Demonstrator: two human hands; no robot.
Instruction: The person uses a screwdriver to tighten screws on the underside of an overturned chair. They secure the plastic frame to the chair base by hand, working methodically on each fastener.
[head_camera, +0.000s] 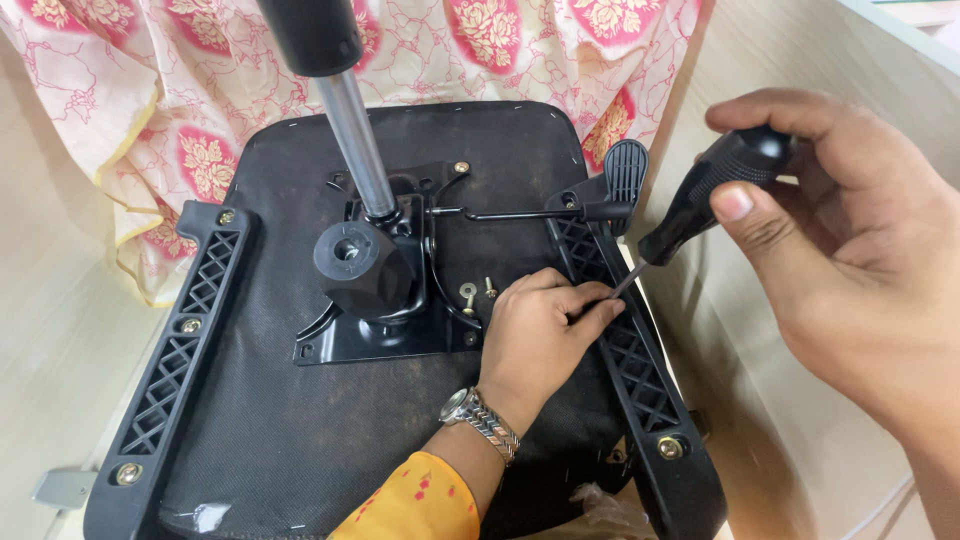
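Note:
An office chair seat lies upside down, its black underside facing me. My right hand grips the black handle of a screwdriver, which slants down and left. My left hand, with a metal watch and a yellow sleeve, pinches the screwdriver's thin shaft at its tip. The tip sits over the right black lattice bracket. Whether a screw is under the fingers is hidden.
A black tilt mechanism plate with a chrome gas cylinder stands at the seat's middle. Two loose brass screws lie beside it. A matching bracket runs along the left edge, a paddle lever sticks out right. Floral cloth lies behind.

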